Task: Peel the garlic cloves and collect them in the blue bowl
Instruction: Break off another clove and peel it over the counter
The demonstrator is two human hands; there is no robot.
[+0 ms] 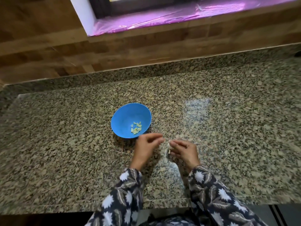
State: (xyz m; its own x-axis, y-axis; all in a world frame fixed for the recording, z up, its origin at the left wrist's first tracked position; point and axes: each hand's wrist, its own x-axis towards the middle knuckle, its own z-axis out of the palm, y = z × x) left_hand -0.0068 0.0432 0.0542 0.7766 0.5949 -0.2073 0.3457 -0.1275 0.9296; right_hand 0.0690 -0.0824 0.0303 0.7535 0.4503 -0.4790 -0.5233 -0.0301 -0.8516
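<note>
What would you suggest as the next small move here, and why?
Probably bring the left hand over to the garlic clove that the right hand pinches, and peel it. The clove looks whitish and papery, so it seems not yet ready for the blue bowl, where peeled cloves already lie.

Soft, even daylight came from the window point(146, 4) well beyond the blue bowl point(123, 117) and lit the film-covered sill point(162, 20) a bright magenta. It left a pale glare patch point(197, 106) on the polished worktop point(65, 144) to the right of the bowl. Shadows were faint, with only a soft one under the bowl's near rim. Just nearer than the bowl, the left hand point(146, 149) and right hand point(184, 152) were smeared with motion blur, and the pale garlic clove point(169, 146) pinched in the right hand had no clear outline. The wide lens bowed the worktop's edges, and its speckle blurred far from the bowl.
</note>
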